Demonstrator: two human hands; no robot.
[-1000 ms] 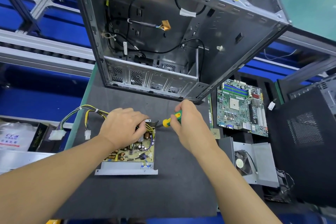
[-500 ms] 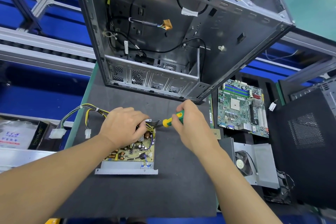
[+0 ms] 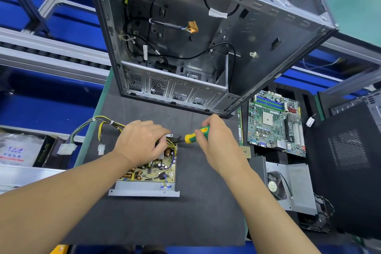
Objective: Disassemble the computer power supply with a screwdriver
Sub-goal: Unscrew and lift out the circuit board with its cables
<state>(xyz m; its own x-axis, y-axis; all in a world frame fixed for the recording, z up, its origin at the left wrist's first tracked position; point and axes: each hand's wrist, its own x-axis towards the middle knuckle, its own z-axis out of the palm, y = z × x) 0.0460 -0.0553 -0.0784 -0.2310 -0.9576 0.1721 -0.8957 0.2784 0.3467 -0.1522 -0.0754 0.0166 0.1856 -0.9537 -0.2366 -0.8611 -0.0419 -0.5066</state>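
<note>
table (image 3: 185,216): dark mat with a green border along its left side; everything I'm working on lies on it.
computer case (image 3: 177,86): open, stripped grey chassis at the far side of the table, with loose black leads inside.
power supply (image 3: 151,174): flat on the mat near the left edge, on my side of the computer case. The cover is off, and its yellowish circuit board faces up in a shallow grey metal tray.
left hand (image 3: 140,144): lies over the far end of the power supply, fingers curled down round the tray edge and the wires there, gripping it.
screwdriver (image 3: 196,134): green and yellow handle, held nearly level, with the dark shaft pointing left at the metal tab on the supply's far right corner. I cannot tell from here whether the tip sits in a screw.
right hand (image 3: 218,146): clenched round the screwdriver handle, just right of that corner.
cable bundle (image 3: 99,122): yellow and black wires run from under the left hand towards the table's left edge. They end in a large white connector (image 3: 66,148) beyond the edge.
motherboard (image 3: 274,123): green board lying to the right, off the mat and well apart from the power supply.
fan (image 3: 275,185): set in a grey metal panel, nearer me than the motherboard and right of my right forearm.
</note>
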